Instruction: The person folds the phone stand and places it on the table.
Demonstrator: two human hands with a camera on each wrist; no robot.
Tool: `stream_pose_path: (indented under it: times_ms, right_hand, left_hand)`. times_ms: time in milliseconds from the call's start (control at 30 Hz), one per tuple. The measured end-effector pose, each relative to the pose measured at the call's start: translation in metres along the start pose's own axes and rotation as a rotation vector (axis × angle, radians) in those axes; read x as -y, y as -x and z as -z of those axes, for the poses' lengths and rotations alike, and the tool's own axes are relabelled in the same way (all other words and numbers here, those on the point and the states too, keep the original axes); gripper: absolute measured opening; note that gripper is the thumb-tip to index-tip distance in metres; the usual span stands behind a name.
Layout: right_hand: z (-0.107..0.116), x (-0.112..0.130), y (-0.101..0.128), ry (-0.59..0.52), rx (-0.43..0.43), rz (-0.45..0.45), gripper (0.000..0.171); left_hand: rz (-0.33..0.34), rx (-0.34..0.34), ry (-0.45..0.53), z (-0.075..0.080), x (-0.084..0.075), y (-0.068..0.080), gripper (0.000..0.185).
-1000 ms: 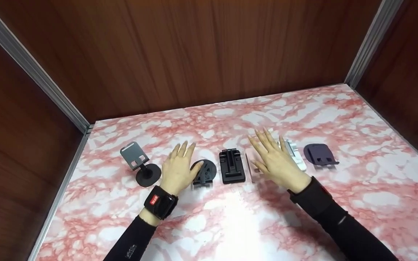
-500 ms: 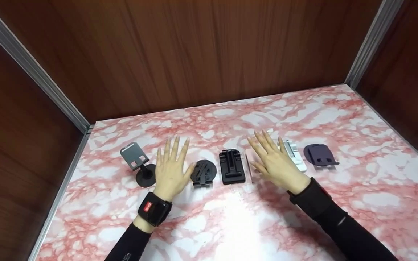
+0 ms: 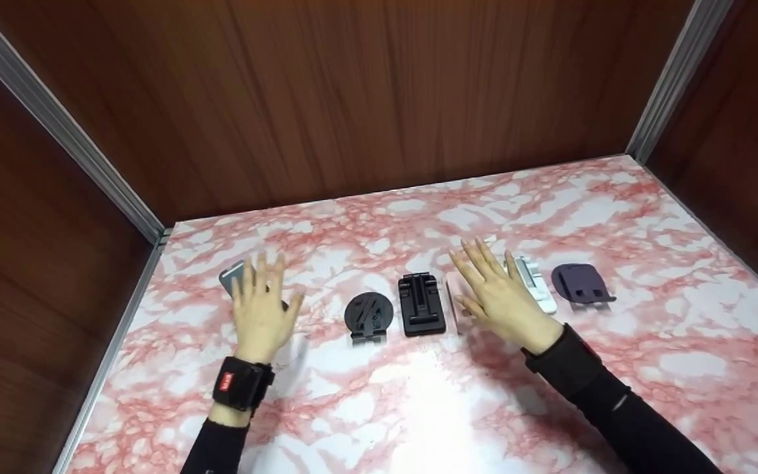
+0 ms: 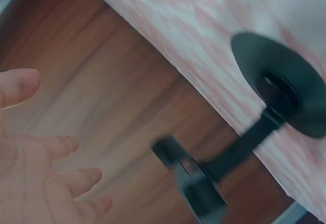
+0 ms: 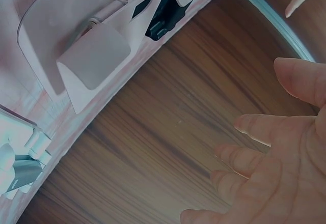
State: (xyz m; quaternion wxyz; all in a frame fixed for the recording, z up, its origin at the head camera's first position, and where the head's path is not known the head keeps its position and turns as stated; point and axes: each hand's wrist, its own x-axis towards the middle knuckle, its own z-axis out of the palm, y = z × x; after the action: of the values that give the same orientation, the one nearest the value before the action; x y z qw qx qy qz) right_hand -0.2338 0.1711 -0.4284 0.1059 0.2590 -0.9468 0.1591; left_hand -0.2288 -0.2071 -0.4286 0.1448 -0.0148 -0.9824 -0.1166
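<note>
My left hand (image 3: 264,322) is held out flat, fingers straight, over the grey phone stand (image 3: 231,273) at the left end of a row. It covers most of that stand in the head view. In the left wrist view the stand's round base (image 4: 280,89) and jointed arm show, apart from the fingers. My right hand (image 3: 504,299) spreads its straight fingers above a pale pink phone stand (image 5: 97,56), largely hidden from the head camera, and beside a white phone stand (image 3: 537,289). Neither hand holds anything.
Between the hands lie a folded black round phone stand (image 3: 369,315) and a black rectangular phone stand (image 3: 422,304). A dark purple phone stand (image 3: 580,283) is at the right end. Wood-grain panels (image 3: 379,99) wall the marbled table (image 3: 366,408) at back and sides.
My left hand has moved left, from beside the black round stand to over the grey phone stand. The right hand stays nearly where it was. No stand has visibly moved.
</note>
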Motion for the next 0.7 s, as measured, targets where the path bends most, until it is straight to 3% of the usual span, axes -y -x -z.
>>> stream_pose_path:
  times_ms: [267,433,700]
  right_hand:
    - [-0.002,-0.001,0.0,-0.012,-0.004,0.003,0.066]
    - [-0.003,-0.001,0.0,-0.016,-0.002,0.002,0.066]
    - [-0.002,0.0,0.001,-0.01,0.005,0.007,0.066]
  left_hand:
    - [0.123,-0.018,0.095,0.01,0.032,-0.004,0.065]
    - [0.16,-0.061,0.166,0.012,0.047,-0.005,0.063]
    - [0.23,-0.055,0.437,0.011,0.066,-0.007,0.073]
